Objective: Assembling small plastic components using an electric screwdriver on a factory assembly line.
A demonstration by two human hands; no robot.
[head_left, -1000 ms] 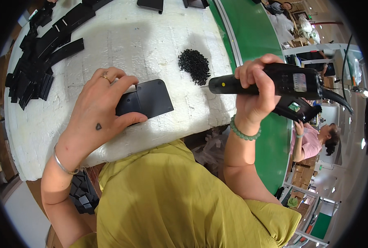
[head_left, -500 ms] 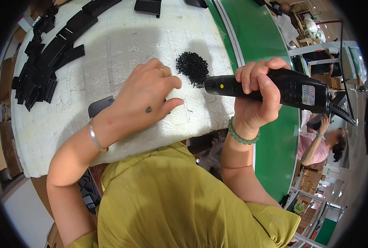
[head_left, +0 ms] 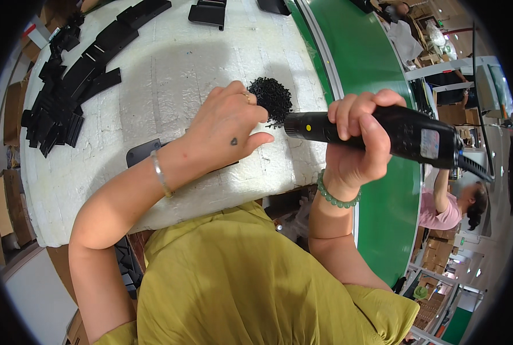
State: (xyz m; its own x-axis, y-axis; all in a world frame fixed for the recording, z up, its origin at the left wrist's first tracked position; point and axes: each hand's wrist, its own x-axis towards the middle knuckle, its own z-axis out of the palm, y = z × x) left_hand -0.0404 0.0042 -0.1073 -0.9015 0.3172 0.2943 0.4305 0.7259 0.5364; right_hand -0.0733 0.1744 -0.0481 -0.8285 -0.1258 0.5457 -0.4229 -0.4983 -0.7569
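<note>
The right hand's (head_left: 357,141) fingers wrap the black power screwdriver (head_left: 414,133), its nose just beside the screw pile (head_left: 272,98). The left hand (head_left: 227,123) curls left of the pile; whether its fingers pinch anything, I cannot tell. The black plate (head_left: 142,152) lies left of the pile, nearer the body. Handling screws singly, screwdriver steady, would work best.

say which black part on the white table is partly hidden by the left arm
The flat plate beside the silver bangle: the left forearm covers part of it, while the heaped parts at left and the pieces at the far edge lie clear.
</note>
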